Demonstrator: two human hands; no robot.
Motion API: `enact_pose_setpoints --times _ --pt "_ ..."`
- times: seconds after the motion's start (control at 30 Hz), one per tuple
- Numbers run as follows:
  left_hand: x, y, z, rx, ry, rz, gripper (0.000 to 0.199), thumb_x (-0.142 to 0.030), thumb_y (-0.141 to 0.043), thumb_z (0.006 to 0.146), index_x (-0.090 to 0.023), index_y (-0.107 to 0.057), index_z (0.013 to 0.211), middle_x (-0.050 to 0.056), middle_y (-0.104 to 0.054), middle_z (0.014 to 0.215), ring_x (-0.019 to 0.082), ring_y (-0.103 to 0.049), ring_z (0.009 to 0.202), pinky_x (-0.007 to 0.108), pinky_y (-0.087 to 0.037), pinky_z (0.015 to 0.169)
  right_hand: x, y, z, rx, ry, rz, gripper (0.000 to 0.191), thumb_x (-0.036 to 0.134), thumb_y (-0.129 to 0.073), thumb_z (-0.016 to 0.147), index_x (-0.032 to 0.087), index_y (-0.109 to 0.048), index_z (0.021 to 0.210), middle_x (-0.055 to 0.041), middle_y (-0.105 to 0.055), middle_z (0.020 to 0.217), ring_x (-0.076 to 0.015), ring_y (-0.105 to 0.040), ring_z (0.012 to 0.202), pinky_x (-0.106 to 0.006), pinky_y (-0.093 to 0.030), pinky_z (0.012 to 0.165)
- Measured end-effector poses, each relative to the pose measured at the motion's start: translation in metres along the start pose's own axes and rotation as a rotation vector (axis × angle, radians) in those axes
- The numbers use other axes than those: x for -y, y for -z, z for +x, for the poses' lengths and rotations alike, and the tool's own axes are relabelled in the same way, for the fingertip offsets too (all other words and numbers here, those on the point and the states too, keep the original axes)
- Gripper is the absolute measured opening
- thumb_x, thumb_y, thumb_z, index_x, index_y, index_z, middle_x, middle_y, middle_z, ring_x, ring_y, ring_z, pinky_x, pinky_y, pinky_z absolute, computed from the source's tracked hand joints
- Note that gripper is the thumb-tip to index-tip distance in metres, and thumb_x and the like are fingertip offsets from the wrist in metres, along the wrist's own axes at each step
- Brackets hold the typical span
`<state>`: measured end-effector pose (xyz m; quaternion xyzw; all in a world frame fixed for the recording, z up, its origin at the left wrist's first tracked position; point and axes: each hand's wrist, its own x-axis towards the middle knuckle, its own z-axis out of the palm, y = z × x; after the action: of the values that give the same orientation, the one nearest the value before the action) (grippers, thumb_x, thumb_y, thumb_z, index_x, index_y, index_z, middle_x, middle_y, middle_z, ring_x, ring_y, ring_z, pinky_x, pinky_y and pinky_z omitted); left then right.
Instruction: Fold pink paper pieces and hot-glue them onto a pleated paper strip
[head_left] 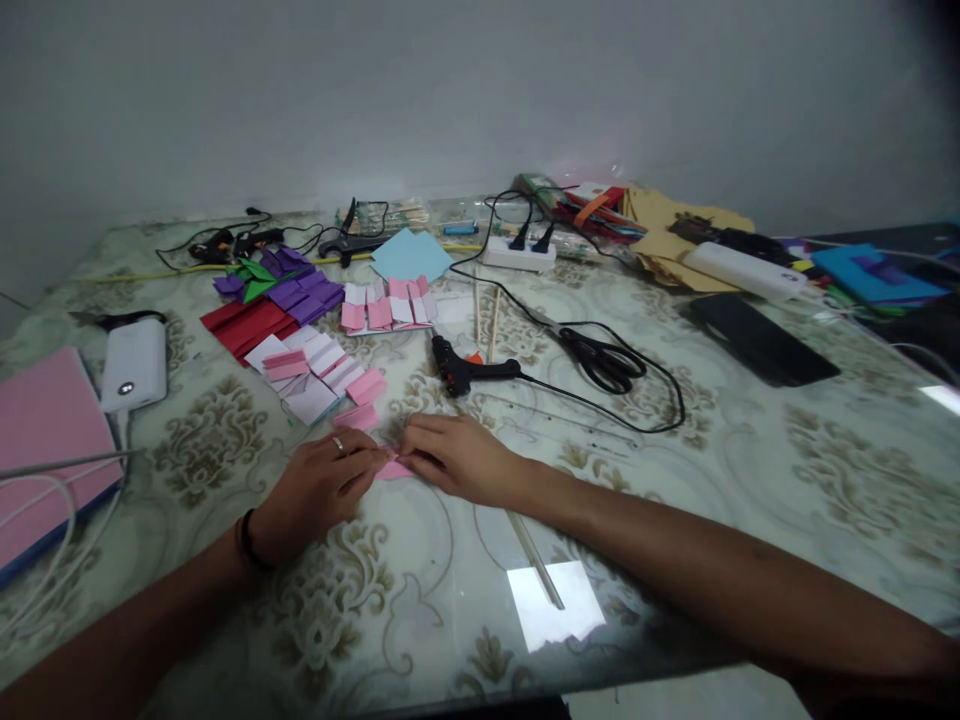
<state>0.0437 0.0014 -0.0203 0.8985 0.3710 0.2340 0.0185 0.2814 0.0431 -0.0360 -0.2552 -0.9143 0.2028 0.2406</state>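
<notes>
Between my two hands lies a small piece of pink paper (393, 468), partly hidden by the fingers. My left hand (322, 482), with a ring and a dark wristband, pinches its left side. The fingers of my right hand (442, 452) press together on its right side. Just beyond my left hand are folded pink paper pieces (365, 387) and a cluster of folded white and pink papers (311, 375). A black glue gun (469, 368) rests on its side beyond my right hand. Under my right forearm a clear stick (536, 560) pokes out toward me.
Black scissors (604, 358) lie inside the glue gun's cord loop. A white power strip (519, 254) stands at the back. A black phone (761, 338) is at the right. At the left are a white power bank (135, 362) and pink sheets (52, 440) with a white cable.
</notes>
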Motion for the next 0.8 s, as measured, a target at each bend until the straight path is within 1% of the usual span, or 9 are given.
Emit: enact_pose_setpoints --times 0.13,0.33,0.5,0.63,0.8 --pt "0.0007 -0.0016 -0.0006 -0.005 -0.013 -0.005 0.015 -0.015 -0.057 0.098 -0.019 -0.072 0.102 0.001 -0.073 0.095 0.011 -0.069 0.087 0.024 -0.055 0.077 -0.0025 -0.0006 -0.0008 -0.015 0.026 -0.018 0.016 0.027 -0.052 0.102 0.018 -0.062 0.094 -0.0019 -0.063 0.09 -0.0113 -0.058 0.08 -0.023 -0.037 0.068" --pt "0.0 -0.0009 0.0001 0.027 -0.013 0.001 0.017 -0.016 -0.056 0.099 -0.019 -0.071 0.103 0.002 -0.073 0.096 0.012 -0.069 0.087 0.025 -0.055 0.077 -0.0022 -0.0017 -0.0008 0.007 0.022 -0.068 0.024 0.037 -0.052 0.104 0.018 -0.065 0.096 -0.003 -0.063 0.095 -0.0113 -0.059 0.08 -0.024 -0.035 0.065" --pt "0.0008 -0.0006 -0.0016 0.059 0.018 0.019 0.017 -0.014 -0.055 0.098 -0.019 -0.071 0.103 0.002 -0.072 0.096 0.013 -0.068 0.086 0.025 -0.054 0.074 0.0001 -0.0001 0.0002 -0.001 0.011 -0.047 0.022 0.034 -0.051 0.104 0.018 -0.064 0.098 -0.0032 -0.064 0.093 -0.0121 -0.059 0.083 -0.024 -0.037 0.069" --pt "0.0017 -0.0016 -0.002 0.054 0.03 0.003 0.018 -0.015 -0.055 0.099 -0.019 -0.071 0.104 0.002 -0.073 0.097 0.013 -0.069 0.086 0.025 -0.055 0.075 0.0 0.0012 0.0007 -0.01 0.031 -0.031 0.028 0.034 -0.045 0.107 0.017 -0.063 0.094 -0.0031 -0.064 0.089 -0.0119 -0.058 0.08 -0.023 -0.038 0.069" --pt "0.0006 -0.0005 -0.0022 0.109 0.06 0.025 0.021 -0.016 -0.051 0.1 -0.019 -0.071 0.104 0.003 -0.073 0.096 0.014 -0.069 0.085 0.027 -0.056 0.074 0.0005 0.0024 0.001 0.016 0.016 -0.019 0.028 0.034 -0.043 0.107 0.017 -0.062 0.094 -0.0034 -0.065 0.089 -0.0124 -0.058 0.08 -0.023 -0.038 0.07"
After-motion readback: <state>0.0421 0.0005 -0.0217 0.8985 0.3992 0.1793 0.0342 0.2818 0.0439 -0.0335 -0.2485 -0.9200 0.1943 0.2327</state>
